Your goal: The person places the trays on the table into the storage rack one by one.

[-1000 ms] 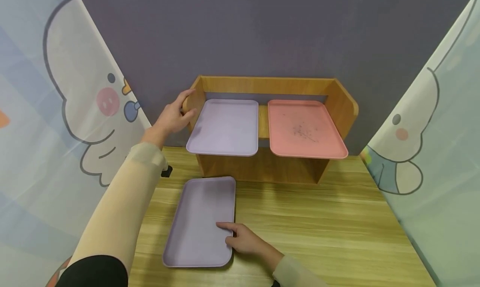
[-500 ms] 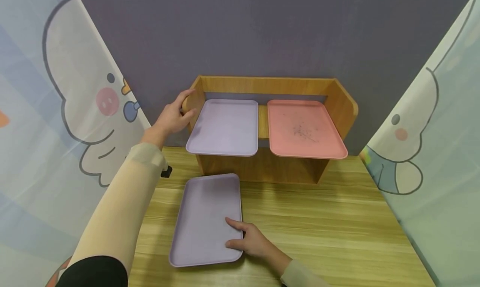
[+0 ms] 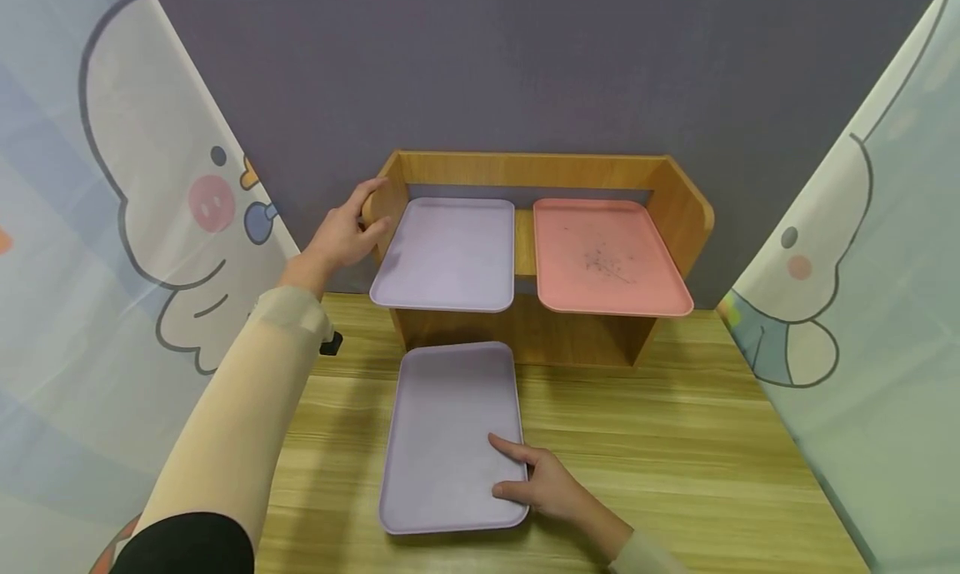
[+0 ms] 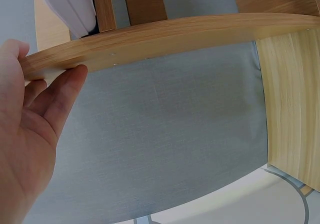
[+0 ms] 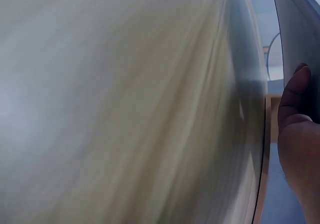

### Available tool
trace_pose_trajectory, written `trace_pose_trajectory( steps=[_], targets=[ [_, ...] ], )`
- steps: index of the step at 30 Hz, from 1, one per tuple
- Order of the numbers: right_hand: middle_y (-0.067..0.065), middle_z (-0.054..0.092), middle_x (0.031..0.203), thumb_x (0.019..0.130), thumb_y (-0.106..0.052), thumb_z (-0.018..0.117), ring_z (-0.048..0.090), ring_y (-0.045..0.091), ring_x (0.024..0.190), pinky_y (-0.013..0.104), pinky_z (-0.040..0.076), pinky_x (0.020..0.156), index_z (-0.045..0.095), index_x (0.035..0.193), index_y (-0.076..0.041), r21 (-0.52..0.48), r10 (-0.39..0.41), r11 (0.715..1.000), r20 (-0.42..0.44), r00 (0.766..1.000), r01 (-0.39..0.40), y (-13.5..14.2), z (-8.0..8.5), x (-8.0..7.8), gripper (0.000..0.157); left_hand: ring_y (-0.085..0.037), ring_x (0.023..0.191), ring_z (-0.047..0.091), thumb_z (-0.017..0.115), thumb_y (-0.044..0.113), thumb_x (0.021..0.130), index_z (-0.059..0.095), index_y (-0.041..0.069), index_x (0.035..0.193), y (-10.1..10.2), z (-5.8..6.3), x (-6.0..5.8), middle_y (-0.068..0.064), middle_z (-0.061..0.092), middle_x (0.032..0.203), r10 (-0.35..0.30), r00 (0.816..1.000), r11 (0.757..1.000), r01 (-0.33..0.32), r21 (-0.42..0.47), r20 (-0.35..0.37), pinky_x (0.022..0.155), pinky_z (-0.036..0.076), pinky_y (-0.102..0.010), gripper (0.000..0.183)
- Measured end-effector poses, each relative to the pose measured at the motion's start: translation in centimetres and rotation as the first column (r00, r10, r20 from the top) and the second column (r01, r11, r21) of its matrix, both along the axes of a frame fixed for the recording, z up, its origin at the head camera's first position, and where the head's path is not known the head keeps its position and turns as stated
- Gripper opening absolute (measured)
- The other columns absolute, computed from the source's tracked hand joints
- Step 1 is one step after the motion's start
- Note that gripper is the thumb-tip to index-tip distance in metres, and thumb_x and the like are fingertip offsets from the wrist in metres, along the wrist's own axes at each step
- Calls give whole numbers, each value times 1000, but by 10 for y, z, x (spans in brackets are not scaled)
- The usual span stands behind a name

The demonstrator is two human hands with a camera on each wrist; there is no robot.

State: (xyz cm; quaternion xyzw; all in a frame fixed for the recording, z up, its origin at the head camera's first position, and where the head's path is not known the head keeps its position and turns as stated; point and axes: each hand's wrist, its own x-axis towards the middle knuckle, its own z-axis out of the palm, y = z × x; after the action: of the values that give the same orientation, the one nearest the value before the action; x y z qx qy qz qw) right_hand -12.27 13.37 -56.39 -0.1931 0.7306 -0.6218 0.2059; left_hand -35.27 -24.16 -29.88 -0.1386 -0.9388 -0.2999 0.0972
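My left hand [image 3: 339,239] holds the left side panel of a wooden desk shelf [image 3: 536,172]. In the left wrist view its fingers [image 4: 67,91] wrap around the panel's edge. On the upper level lie a purple tray [image 3: 452,253] at left and a pink tray [image 3: 592,241] with dark marks at right. Another purple tray [image 3: 450,432] is in front of the shelf, low over the table. My right hand [image 3: 553,484] grips its right edge, thumb and a finger on top; the other fingers are hidden in the head view.
The wood-grain table [image 3: 637,466] extends right of the lower tray. Behind the shelf rises a grey wall [image 3: 540,66]. Cartoon-printed sheets, one at left [image 3: 142,149] and one at right [image 3: 885,266], border the table.
The right hand has carried the lower purple tray rightward and slightly toward the shelf, its grip shifting on the edge. The left hand, shelf and two upper trays have stayed put.
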Motion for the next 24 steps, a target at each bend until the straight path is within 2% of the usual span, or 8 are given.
trace_pose_trajectory(
  steps=[4,6,10,12,14,22,24],
  targets=[
    [29,41,170,95,-17,88,52,-13,130,14,51,102,52,161,-2,19,-27,999,-7,1000,27,20,-4,1,76,-45,113,72,57,35,112,22,41,174,1,0,-1,-32,56,157,-2,1000,1000,2,-3,0,85,59,-53,71],
    [27,41,171,96,-19,87,48,-10,139,11,47,105,53,161,-2,35,-48,998,-10,999,48,31,-5,1,76,-45,114,72,57,34,112,22,41,174,0,0,-1,-33,55,158,-2,1000,1000,2,-5,0,86,59,-54,71],
    [20,46,170,96,-22,87,36,19,158,5,33,110,55,160,-5,89,-104,990,-35,994,107,51,-5,-1,74,-46,114,71,57,35,112,22,41,174,0,1,-1,-32,55,158,0,1000,1000,0,-7,3,88,59,-56,72],
    [19,48,169,95,-22,88,31,37,160,4,30,111,56,159,-5,112,-128,985,-54,990,134,59,-5,-2,74,-46,115,71,58,35,112,22,41,174,0,1,-1,-32,54,159,-1,1000,1000,1,-9,6,89,59,-57,72],
    [18,49,168,95,-22,88,27,45,160,4,27,111,57,159,-5,126,-147,980,-63,987,154,66,-5,-4,73,-46,115,71,57,35,112,22,41,174,-1,2,0,-32,53,160,-2,1000,1000,2,-12,8,90,59,-58,72],
    [18,50,168,95,-24,88,28,45,162,4,26,110,58,159,-8,181,-189,963,-71,979,199,86,-8,-10,73,-45,114,70,58,35,113,22,41,174,-1,2,0,-33,54,158,-4,1000,1000,4,-9,13,89,58,-56,72],
    [16,52,167,94,-24,89,30,43,163,10,28,117,60,158,-10,212,-217,950,-73,974,227,88,-9,-11,72,-44,113,70,57,36,113,22,41,174,-1,2,1,-32,54,158,-3,1000,1000,3,-8,15,88,57,-55,71]
  ],
)
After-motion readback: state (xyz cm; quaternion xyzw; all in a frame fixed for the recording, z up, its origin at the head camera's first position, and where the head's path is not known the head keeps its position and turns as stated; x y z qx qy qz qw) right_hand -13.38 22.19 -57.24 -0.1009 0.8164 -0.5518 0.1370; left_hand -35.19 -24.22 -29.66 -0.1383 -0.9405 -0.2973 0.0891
